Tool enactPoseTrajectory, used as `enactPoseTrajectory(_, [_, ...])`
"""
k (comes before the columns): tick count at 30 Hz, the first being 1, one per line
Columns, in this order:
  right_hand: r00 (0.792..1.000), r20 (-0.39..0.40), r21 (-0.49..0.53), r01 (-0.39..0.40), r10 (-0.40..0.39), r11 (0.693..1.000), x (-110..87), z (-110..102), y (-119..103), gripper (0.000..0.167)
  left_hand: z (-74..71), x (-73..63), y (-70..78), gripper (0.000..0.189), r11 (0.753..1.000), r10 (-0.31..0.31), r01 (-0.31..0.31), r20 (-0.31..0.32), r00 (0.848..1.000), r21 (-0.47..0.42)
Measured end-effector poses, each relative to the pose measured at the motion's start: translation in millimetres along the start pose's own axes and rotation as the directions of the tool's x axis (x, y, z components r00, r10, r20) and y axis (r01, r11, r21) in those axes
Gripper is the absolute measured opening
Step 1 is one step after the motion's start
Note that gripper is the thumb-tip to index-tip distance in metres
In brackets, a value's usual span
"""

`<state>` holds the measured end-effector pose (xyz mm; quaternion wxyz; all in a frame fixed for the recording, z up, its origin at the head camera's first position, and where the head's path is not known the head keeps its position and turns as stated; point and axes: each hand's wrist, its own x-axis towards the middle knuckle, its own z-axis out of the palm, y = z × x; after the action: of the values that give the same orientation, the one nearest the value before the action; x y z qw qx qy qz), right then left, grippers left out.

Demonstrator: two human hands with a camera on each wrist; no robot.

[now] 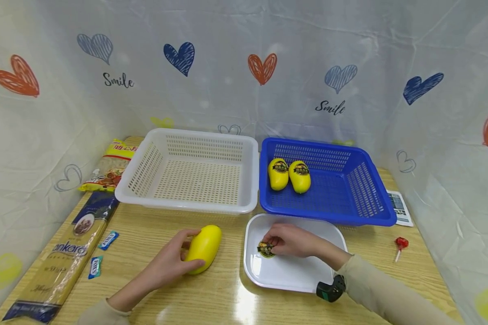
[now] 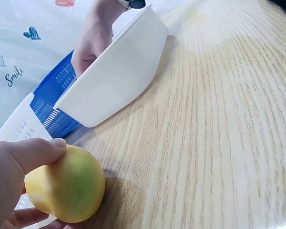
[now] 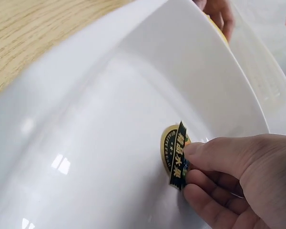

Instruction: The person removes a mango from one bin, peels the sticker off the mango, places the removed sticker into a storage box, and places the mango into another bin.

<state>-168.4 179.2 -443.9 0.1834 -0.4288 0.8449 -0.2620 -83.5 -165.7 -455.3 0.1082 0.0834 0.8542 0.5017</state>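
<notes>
Head view: The left hand [image 1: 175, 257] grips a smooth yellow mango-shaped fruit [image 1: 206, 248], thumb on its near side and fingers on its far side. The fruit is located in front of a white perforated plastic basket [image 1: 195, 180], over the wood-grain table [image 1: 227, 298]. The right hand [image 1: 290, 240] is inside a shallow white rounded-rectangular tray [image 1: 284, 275] and pinches a black-and-gold oval paper label [image 1: 265, 249]. Behind the tray, a blue perforated plastic basket [image 1: 333, 198] contains two yellow fruits with black-and-gold labels [image 1: 300, 180], placed side by side in its left part. A red lollipop with a white stick [image 1: 401, 245] lies on the table, right of the tray.

Left wrist view: The thumb presses on the upper side of the fruit; fingers support the opposite side. The facing end shows a greenish patch. Contact between fruit and table cannot be determined.

Right wrist view: The thumb and the fingers opposite it pinch one edge of the label. A black band with gold characters crosses its oval, gold-rimmed face. Whether the label touches the tray floor cannot be determined.
</notes>
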Motion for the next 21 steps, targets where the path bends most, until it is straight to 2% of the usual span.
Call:
enactPoseTrajectory(9, [0.999, 0.040, 0.093, -0.010, 0.006, 0.996, -2.0, -12.1, -17.0, 0.020, 3.3, -0.9, -3.4, 0.074, 0.998, -0.002, 0.005, -0.051, 0.999, 0.060])
enactPoseTrajectory(14, [0.998, 0.069, 0.188, -0.017, 0.004, 0.982, -3.3, -22.9, -34.0, 0.021, -2.3, -4.8, 2.1, 0.072, 0.990, 0.036, -0.035, -0.007, 0.999, 0.137])
enactPoseTrajectory(18, [0.999, 0.047, 0.215, -0.022, 0.012, 0.976, -1.1, -30.4, -49.0, 0.023, -23.1, -7.0, 17.7, 0.059, 0.974, 0.070, -0.083, 0.066, 0.995, 0.211])
enactPoseTrajectory(21, [1.000, -0.009, 0.232, -0.013, 0.016, 0.973, 2.1, -35.3, -59.3, 0.025, -53.6, -4.3, 33.9, 0.046, 0.963, 0.092, -0.106, 0.067, 0.994, 0.249])
